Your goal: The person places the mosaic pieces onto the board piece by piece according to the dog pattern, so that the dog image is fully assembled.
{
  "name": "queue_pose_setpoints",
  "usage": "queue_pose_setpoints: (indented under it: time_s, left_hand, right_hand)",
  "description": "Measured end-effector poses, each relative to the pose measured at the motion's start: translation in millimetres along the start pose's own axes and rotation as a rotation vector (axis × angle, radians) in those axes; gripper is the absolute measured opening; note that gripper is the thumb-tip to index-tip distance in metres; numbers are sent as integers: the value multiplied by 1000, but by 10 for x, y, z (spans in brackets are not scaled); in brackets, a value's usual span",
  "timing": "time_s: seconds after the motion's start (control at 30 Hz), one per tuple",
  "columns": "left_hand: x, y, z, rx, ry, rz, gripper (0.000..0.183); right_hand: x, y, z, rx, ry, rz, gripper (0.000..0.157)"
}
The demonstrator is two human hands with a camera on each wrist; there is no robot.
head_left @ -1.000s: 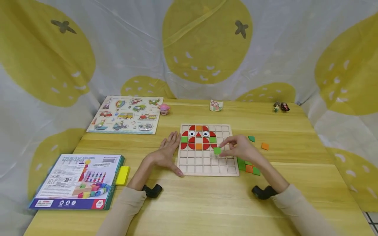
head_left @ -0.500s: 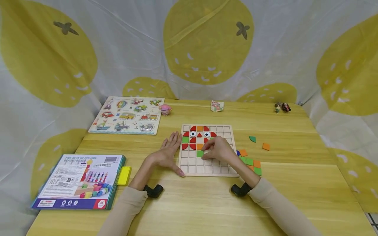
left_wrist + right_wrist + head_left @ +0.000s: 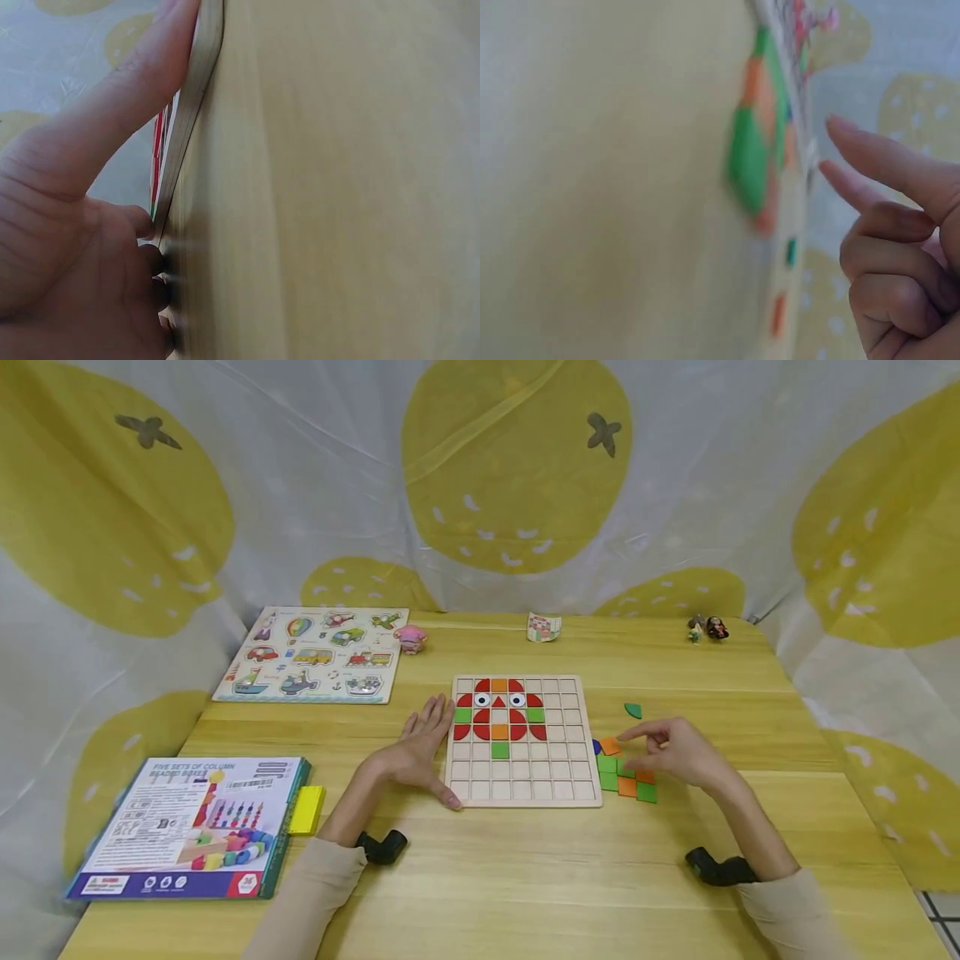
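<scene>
In the head view a wooden grid board (image 3: 530, 790) lies in the middle of the table. Red, orange, green and eye-printed pieces form a figure on its upper left, with a green square (image 3: 499, 750) below. My left hand (image 3: 416, 758) rests along the board's left edge, fingers and thumb spread; in the left wrist view the thumb (image 3: 142, 82) touches the rim. Over the loose green and orange tiles (image 3: 608, 781) right of the board is my right hand (image 3: 681, 756). Its thumb and index finger stand apart with nothing between them; in the right wrist view the other fingers (image 3: 892, 300) curl.
A green quarter-round piece (image 3: 633, 711) lies beyond the right hand. At the left are a boxed bead set (image 3: 187, 827), a yellow block (image 3: 307, 810) and a vehicle puzzle board (image 3: 315, 656). Small figurines (image 3: 411, 639) and a patterned card (image 3: 543, 627) sit toward the back.
My right hand carried a green square left onto the board, let go of it below the orange piece, then moved back right over the loose tiles. The left hand stayed at the board's edge.
</scene>
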State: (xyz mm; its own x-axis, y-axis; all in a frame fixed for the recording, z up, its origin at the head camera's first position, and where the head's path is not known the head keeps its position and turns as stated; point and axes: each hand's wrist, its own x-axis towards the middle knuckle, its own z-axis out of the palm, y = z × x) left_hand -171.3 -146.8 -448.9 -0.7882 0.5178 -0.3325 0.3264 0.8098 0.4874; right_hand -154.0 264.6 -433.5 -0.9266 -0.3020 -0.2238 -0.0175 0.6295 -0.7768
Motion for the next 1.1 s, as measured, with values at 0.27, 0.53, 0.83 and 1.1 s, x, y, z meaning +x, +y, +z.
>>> queue_pose_setpoints:
  time_s: [0.27,0.53,0.83,1.1]
  left_hand:
    - [-27,-22,2,-5,11,10,154]
    - [-17,-26,7,-14,14,19,152]
    - [-23,-5,12,-17,11,14,152]
    - [-13,-22,7,-15,5,6,152]
  right_hand:
    - [-160,375,-177,114,-88,107,41]
    - [-71,379,-228,89,-14,198,40]
    - [16,363,-218,96,43,186,35]
    - [17,368,-230,30,82,184,40]
